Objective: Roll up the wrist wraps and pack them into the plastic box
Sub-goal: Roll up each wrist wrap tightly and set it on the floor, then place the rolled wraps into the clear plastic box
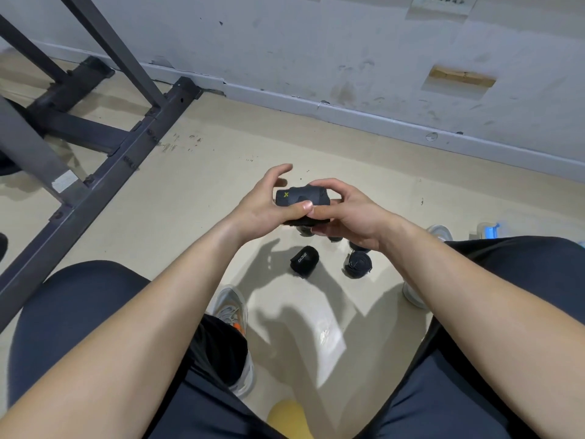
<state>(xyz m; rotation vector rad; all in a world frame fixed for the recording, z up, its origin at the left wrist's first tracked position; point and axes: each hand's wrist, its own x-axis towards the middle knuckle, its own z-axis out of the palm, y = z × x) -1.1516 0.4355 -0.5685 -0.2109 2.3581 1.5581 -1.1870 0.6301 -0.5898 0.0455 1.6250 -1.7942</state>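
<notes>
Two rolls on beige floor | left hand, right hand grip wrist wrap | scuffed white wall

Beige floor: lettered rolled wrap near coiled wrap, apart; dark metal frame stands left; grey sneaker.

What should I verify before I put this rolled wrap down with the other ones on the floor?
1. Hold secure: left grip and right grip both hold the wrist wrap, ok.
2. Wrap end fastened: a dark loose part shows under it, cannot tell.
3. Finished rolls tidy: lettered roll and second roll are rolled, ok.
4. Plastic box located: a clear container with a blue part at the right edge may be it, cannot tell.
</notes>
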